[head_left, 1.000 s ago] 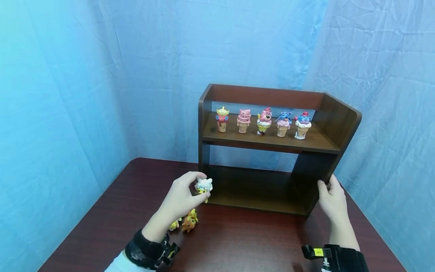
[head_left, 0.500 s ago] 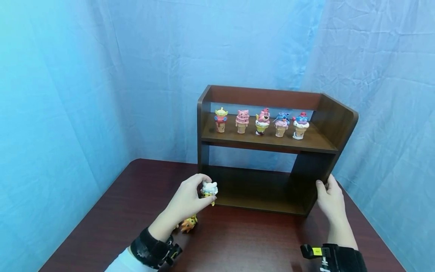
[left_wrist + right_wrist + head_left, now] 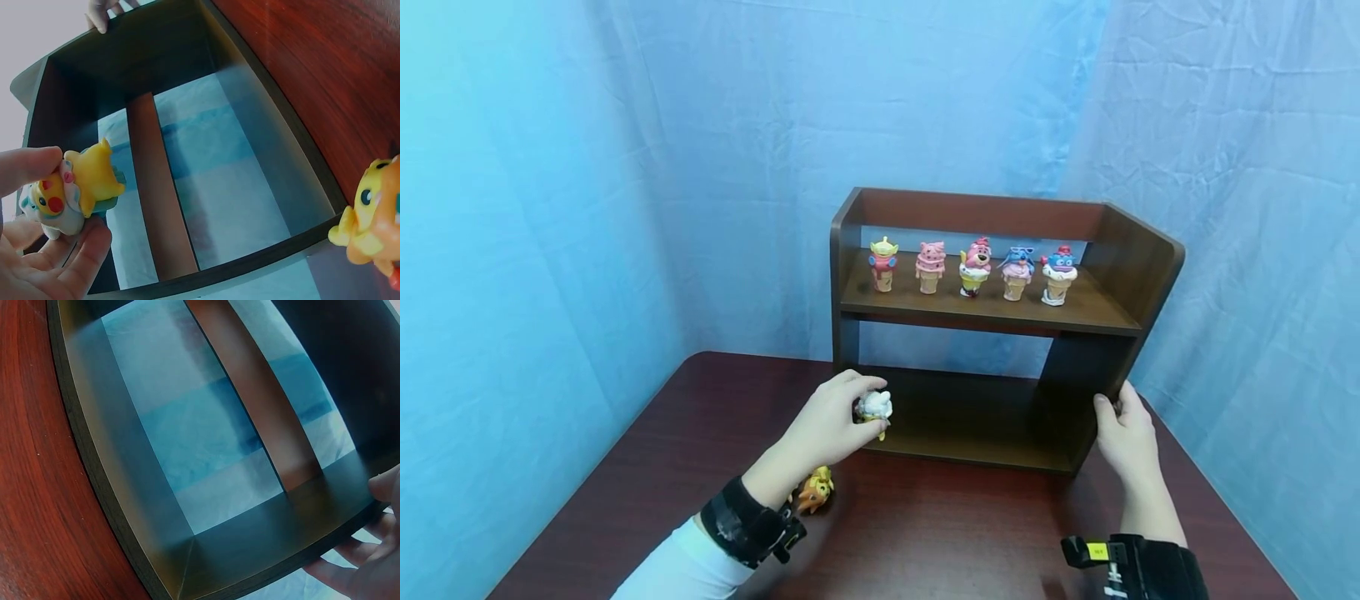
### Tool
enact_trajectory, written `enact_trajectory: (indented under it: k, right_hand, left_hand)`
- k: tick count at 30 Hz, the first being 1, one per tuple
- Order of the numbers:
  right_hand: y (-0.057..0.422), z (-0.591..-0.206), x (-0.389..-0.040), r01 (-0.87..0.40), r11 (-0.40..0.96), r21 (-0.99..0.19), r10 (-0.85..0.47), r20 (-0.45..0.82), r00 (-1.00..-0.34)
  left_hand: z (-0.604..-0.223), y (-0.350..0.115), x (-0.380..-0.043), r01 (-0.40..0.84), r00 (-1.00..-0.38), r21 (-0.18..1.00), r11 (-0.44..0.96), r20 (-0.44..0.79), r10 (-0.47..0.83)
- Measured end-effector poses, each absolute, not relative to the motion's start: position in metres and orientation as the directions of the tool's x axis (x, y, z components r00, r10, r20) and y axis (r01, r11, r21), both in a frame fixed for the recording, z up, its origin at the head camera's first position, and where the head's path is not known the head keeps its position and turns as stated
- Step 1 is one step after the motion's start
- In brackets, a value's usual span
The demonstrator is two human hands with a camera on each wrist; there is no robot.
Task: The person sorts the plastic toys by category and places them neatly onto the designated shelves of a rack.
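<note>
My left hand point(image 3: 829, 422) pinches a small toy figurine point(image 3: 876, 406) between thumb and fingers, in front of the lower left of a dark wooden shelf point(image 3: 1093, 307). In the left wrist view the figurine point(image 3: 95, 178) has a yellow body, red cheek and white top, and lies sideways in the grasp. My right hand point(image 3: 1126, 435) holds the shelf's right side panel by its front edge, thumb on the near side. The right wrist view shows those fingers point(image 3: 337, 575) wrapped around the panel's edge.
Several ice-cream-cone figurines, among them a pink one point(image 3: 930, 267) and a blue one point(image 3: 1059, 275), stand in a row on the upper board. An orange-and-yellow figurine point(image 3: 816, 490) lies on the dark red table point(image 3: 940, 533) by my left forearm. Blue cloth point(image 3: 760, 167) hangs behind.
My left hand has moved right with the figurine, closer in front of the shelf's lower compartment, rising slightly over the last half second. My right hand keeps its hold on the side panel.
</note>
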State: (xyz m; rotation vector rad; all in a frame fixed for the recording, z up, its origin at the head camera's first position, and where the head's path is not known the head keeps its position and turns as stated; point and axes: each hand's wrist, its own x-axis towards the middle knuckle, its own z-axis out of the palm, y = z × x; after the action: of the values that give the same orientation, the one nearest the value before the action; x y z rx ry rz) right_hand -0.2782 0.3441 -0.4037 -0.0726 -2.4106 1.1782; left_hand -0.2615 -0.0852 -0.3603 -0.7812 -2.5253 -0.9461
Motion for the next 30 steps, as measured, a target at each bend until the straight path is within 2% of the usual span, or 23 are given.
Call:
enact_trajectory:
  k: [9, 21, 30]
  right_hand:
    - [0.344, -0.403, -0.278, -0.157, 0.635, -0.757, 0.228, 0.377, -0.897]
    - [0.345, -0.404, -0.279, -0.143, 0.632, -0.761, 0.240, 0.368, -0.898]
    - [0.345, -0.403, -0.279, -0.151, 0.631, -0.761, 0.243, 0.379, -0.893]
  left_hand:
    - [-0.357, -0.076, -0.275, 0.615, -0.777, 0.411, 0.673, 0.464, 0.426]
    - [-0.355, -0.064, -0.296, 0.559, -0.820, 0.342, 0.756, 0.365, 0.441]
    - [-0.351, -0.054, -0.312, 0.509, -0.852, 0.222, 0.831, 0.268, 0.450]
